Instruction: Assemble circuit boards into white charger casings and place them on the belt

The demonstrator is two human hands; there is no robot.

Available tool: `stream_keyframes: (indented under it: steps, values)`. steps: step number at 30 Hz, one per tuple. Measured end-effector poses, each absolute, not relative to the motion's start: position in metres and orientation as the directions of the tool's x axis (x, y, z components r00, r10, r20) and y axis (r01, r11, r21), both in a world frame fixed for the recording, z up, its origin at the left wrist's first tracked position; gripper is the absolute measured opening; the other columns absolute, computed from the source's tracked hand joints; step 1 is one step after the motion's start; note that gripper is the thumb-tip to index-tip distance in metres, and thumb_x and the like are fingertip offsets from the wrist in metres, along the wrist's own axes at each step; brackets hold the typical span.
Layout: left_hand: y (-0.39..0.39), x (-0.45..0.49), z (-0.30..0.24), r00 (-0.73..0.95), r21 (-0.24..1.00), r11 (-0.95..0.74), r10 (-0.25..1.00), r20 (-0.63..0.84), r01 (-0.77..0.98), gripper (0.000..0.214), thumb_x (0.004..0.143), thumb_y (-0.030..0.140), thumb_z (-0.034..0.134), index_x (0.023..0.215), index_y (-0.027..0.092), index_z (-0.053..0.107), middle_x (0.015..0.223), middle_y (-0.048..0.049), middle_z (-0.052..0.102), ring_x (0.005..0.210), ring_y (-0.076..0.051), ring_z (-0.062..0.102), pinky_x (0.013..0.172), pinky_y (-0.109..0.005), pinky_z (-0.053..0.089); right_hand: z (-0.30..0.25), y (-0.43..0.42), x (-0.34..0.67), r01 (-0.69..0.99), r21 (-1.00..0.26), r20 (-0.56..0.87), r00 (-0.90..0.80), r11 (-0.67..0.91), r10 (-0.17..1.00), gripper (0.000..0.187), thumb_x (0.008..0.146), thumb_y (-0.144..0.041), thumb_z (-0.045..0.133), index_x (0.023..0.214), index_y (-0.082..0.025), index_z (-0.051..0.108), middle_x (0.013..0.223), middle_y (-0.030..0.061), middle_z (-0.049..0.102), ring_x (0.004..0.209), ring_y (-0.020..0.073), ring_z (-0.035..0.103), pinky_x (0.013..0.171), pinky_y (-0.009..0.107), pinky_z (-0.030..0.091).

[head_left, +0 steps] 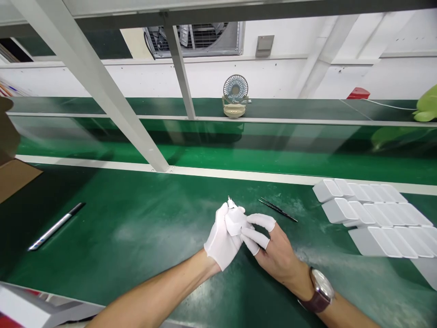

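My left hand (221, 239), in a white glove, is closed around a small white plug adapter (235, 220) with metal prongs pointing up and away. My right hand (269, 248) wears white finger cots on three fingers and a watch on the wrist. Its covered fingertips press against the adapter's right side. Both hands hover low over the green work mat (136, 237) near its middle. Black tweezers (277, 209) lie on the mat just beyond my right hand.
Rows of white adapter housings (372, 214) lie at the right. A marker pen (56, 226) lies at the left, near a cardboard box (13, 177). Behind runs a green conveyor (239, 150) with a small desk fan (235, 96) on the shelf beyond. A slanted metal beam (112, 105) crosses overhead.
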State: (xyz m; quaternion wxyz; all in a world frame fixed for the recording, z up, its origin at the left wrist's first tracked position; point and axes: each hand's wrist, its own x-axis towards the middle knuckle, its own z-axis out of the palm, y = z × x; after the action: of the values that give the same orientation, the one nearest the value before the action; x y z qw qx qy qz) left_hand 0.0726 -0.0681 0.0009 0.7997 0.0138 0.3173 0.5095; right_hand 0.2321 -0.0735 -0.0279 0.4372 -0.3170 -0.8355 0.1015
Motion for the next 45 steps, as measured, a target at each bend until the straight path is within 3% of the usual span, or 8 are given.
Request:
stream_keyframes:
  steps: [10,21,29,34,45]
  values:
    - [-0.068,0.075,0.002,0.180,0.405,0.433,0.829,-0.529,-0.805,0.043,0.091,0.055,0.060,0.099,0.013,0.065,0.079,-0.0058,0.064,0.074,-0.017,0.064,0.072,-0.027,0.054,-0.034,-0.078,0.230,0.443,-0.435,0.647,-0.451,0.784,0.615,0.059,0.086,0.001,0.064,0.138,-0.025,0.051,0.132,0.0141,0.054,0.120,0.0282,0.054,0.095,0.051,0.055]
    - [-0.066,0.071,0.000,0.242,0.268,0.436,0.808,-0.537,-0.859,0.035,0.088,0.047,0.065,0.094,0.013,0.066,0.077,-0.0036,0.062,0.072,-0.015,0.062,0.068,-0.024,0.054,-0.031,-0.078,0.224,0.438,-0.436,0.637,-0.466,0.786,0.614,0.050,0.088,-0.001,0.061,0.133,-0.022,0.053,0.129,0.0152,0.056,0.122,0.0308,0.053,0.095,0.053,0.056]
    - [-0.066,0.072,0.002,0.181,0.358,0.420,0.821,-0.541,-0.834,0.037,0.089,0.049,0.064,0.095,0.013,0.065,0.077,-0.0040,0.063,0.072,-0.015,0.063,0.066,-0.024,0.054,-0.026,-0.074,0.219,0.454,-0.411,0.613,-0.504,0.791,0.608,0.043,0.088,-0.001,0.058,0.128,-0.016,0.056,0.126,0.0169,0.056,0.119,0.0304,0.054,0.095,0.052,0.055]
    - [-0.064,0.069,0.000,0.264,0.255,0.435,0.821,-0.506,-0.864,0.035,0.091,0.047,0.061,0.094,0.012,0.065,0.081,-0.0045,0.063,0.069,-0.013,0.062,0.063,-0.022,0.054,-0.031,-0.066,0.216,0.393,-0.473,0.676,-0.412,0.789,0.611,0.032,0.090,-0.005,0.061,0.119,-0.019,0.058,0.122,0.0140,0.059,0.117,0.0274,0.056,0.094,0.049,0.056]
    - [-0.066,0.069,0.003,0.335,0.176,0.467,0.805,-0.489,-0.867,0.032,0.090,0.044,0.065,0.096,0.013,0.066,0.088,-0.0058,0.067,0.073,-0.014,0.065,0.062,-0.023,0.054,-0.033,-0.069,0.220,0.363,-0.487,0.711,-0.363,0.795,0.602,0.037,0.092,-0.009,0.061,0.125,-0.025,0.058,0.124,0.0123,0.062,0.115,0.0264,0.061,0.093,0.050,0.058]
